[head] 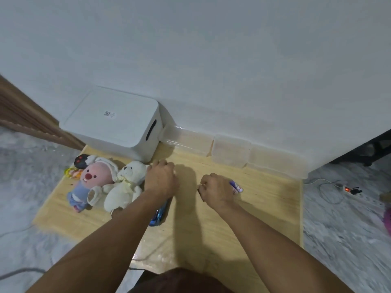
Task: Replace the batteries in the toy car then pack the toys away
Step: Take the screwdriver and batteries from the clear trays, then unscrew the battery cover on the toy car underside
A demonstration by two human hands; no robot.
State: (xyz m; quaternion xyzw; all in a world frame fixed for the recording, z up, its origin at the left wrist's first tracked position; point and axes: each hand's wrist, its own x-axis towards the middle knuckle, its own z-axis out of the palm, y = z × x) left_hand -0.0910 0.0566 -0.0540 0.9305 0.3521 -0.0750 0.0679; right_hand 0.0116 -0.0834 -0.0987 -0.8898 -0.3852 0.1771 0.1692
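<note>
Fingers of both my hands are curled; what they hold I cannot tell. Left hand (160, 178) sits beyond the blue toy car (158, 214), whose long axis runs along my forearm. Right hand (215, 190) touches the batteries (236, 187), well apart from it.

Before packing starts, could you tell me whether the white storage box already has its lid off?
No, the lid sits closed on the box, covering its whole top.

Storage box (112, 123): matt white plastic. Teddy bear (124, 187): cream plush cloth. Mat (264, 208): pale wood-grain. Toy car (157, 215): glossy blue.
</note>
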